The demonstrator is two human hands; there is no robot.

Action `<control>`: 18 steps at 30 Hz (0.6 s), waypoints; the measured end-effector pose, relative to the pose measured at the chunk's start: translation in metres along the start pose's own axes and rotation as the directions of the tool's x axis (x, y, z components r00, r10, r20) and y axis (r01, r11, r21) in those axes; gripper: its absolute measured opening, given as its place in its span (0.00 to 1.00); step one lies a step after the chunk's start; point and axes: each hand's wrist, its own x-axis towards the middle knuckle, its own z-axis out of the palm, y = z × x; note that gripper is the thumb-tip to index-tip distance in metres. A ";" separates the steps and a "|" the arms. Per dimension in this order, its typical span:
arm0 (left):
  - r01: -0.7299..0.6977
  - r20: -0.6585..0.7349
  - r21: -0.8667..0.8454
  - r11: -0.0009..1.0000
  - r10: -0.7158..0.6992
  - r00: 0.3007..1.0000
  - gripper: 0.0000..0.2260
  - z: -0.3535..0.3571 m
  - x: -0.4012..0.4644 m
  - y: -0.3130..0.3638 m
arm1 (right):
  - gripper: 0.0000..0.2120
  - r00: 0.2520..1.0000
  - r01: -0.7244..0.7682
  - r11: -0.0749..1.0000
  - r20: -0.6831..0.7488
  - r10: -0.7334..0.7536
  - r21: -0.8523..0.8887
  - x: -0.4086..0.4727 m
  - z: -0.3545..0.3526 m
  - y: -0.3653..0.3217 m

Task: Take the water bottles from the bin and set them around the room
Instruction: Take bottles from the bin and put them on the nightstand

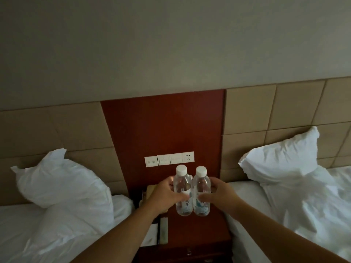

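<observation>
Two clear water bottles with white caps stand upright side by side over the red-brown nightstand (199, 230) between two beds. My left hand (165, 194) is wrapped around the left bottle (181, 184). My right hand (218, 194) is wrapped around the right bottle (201, 186). The bottles touch each other at their sides. Their bases sit at or just above the nightstand top; I cannot tell whether they rest on it. No bin is in view.
White pillows lean on the padded headboard at left (62, 181) and right (281, 158). A switch and socket panel (169, 159) sits on the wood panel behind the bottles. A box (150, 190), a remote (163, 230) and white paper (152, 234) lie on the nightstand's left part.
</observation>
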 end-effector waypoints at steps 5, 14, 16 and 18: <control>0.079 -0.015 0.017 0.997 -0.079 0.997 0.28 0.020 0.088 -0.046 | 0.26 0.996 -0.083 0.996 0.040 0.082 0.019 0.093 -0.001 0.051; 0.228 -0.021 -0.017 0.974 -0.228 0.973 0.36 0.067 0.214 -0.174 | 0.28 0.984 -0.177 0.983 0.023 0.179 -0.056 0.222 0.048 0.172; 0.257 -0.036 -0.036 0.966 -0.258 0.966 0.37 0.079 0.238 -0.202 | 0.29 0.977 -0.211 0.975 0.008 0.212 -0.067 0.246 0.061 0.197; 0.269 -0.057 -0.054 0.962 -0.272 0.961 0.34 0.092 0.260 -0.228 | 0.25 0.974 -0.223 0.971 0.015 0.225 -0.079 0.268 0.071 0.220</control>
